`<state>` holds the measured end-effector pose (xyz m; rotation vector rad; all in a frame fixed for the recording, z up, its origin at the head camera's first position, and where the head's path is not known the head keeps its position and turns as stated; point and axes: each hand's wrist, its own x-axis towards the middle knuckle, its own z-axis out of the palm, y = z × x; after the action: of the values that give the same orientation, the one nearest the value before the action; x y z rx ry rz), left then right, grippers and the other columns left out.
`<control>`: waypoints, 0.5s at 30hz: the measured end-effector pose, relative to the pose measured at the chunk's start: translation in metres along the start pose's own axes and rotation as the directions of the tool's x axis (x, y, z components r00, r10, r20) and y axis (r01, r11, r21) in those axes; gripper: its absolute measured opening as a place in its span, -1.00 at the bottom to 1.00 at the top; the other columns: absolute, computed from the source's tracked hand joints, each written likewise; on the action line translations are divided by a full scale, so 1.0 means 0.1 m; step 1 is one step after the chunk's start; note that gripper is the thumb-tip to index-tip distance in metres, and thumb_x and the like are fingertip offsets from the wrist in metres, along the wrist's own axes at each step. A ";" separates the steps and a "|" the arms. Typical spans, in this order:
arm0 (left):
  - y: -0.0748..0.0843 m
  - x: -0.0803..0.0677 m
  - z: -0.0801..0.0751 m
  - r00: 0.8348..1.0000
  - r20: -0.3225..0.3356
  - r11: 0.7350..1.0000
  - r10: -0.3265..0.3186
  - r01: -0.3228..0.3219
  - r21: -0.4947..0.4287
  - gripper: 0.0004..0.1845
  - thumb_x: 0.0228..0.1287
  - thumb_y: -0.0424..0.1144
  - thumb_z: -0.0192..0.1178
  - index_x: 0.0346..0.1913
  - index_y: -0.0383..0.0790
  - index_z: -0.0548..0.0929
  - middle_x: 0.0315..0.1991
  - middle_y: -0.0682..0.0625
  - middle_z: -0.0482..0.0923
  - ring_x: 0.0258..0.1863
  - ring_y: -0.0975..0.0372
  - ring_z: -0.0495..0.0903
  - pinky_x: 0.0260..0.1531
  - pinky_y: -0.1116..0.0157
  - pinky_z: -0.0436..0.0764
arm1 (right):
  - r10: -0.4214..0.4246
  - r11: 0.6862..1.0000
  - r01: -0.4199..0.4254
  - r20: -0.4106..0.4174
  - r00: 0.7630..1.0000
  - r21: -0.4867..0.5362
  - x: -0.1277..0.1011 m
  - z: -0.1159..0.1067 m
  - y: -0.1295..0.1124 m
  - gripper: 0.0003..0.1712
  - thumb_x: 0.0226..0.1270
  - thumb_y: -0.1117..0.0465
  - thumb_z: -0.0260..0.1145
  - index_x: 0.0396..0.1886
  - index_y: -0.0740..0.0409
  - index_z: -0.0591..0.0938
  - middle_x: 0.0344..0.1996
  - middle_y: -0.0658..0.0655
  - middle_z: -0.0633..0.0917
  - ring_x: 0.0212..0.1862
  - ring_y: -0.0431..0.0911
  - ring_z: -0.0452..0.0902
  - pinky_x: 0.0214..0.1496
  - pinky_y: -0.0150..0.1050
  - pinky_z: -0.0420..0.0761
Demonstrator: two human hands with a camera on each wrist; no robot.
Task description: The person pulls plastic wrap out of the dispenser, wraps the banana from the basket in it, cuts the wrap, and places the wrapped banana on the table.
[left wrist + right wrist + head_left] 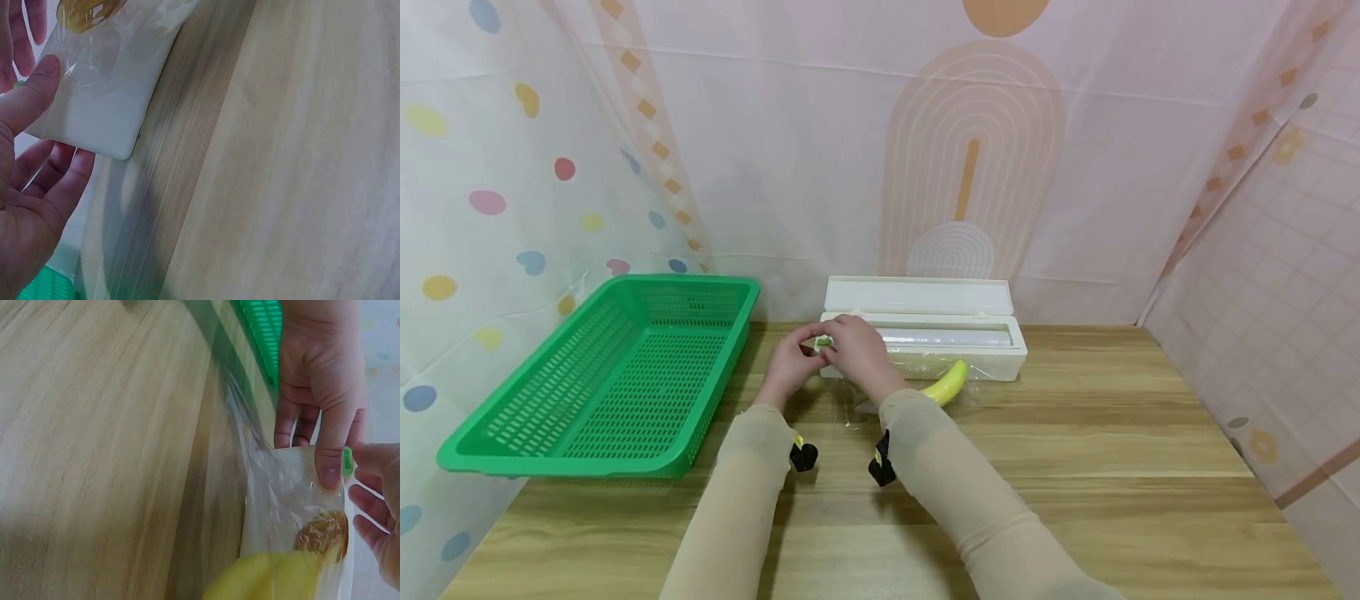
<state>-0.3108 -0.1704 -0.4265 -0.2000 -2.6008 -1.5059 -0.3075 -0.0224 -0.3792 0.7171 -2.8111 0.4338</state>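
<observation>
A white cling film dispenser (925, 346) lies open on the wooden table, its lid tipped back. A sheet of clear film (284, 506) is pulled out over a yellow banana (947, 383) that lies in front of the box. My left hand (797, 357) holds the box's left end, with the thumb (328, 469) pressed on the film-covered front and the fingers (59, 172) curled behind the end. My right hand (838, 343) pinches the small green slider cutter (347, 461) at that same end. The banana (275, 575) shows blurred at the bottom of the right wrist view.
A green plastic basket (617, 375) stands to the left of the hands, close to the dispenser's end. Patterned curtains close off the back and both sides. Bare wooden table (1075, 467) stretches to the right and toward me.
</observation>
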 end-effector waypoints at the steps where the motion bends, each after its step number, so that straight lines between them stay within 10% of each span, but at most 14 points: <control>1: 0.00 0.00 0.00 1.000 -0.002 1.000 0.001 -0.001 0.000 -0.45 0.19 -0.38 0.34 0.28 -0.28 0.53 0.15 -0.24 0.55 -0.22 0.03 0.59 -0.38 0.30 0.56 | -0.003 1.000 0.003 -0.002 1.000 -0.016 0.00 0.01 -0.01 -0.64 0.37 0.11 0.34 0.15 -0.10 0.67 -0.01 -0.01 0.67 0.05 -0.07 0.56 -0.01 -0.19 0.61; 15: 0.00 0.01 -0.02 1.000 -0.017 1.000 0.003 -0.003 0.018 -0.48 0.15 -0.43 0.34 0.23 -0.31 0.57 0.15 -0.25 0.56 -0.18 -0.01 0.60 -0.29 0.26 0.60 | -0.041 0.996 0.040 -0.020 0.999 -0.081 0.03 0.07 -0.07 -0.69 0.30 0.26 0.36 0.01 -0.12 0.74 -0.03 -0.08 0.67 -0.02 -0.14 0.59 -0.06 -0.28 0.60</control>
<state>-0.3118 -0.1718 -0.4256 -0.1885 -2.5991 -1.4760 -0.3075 -0.0317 -0.3836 0.7463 -2.7712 0.3169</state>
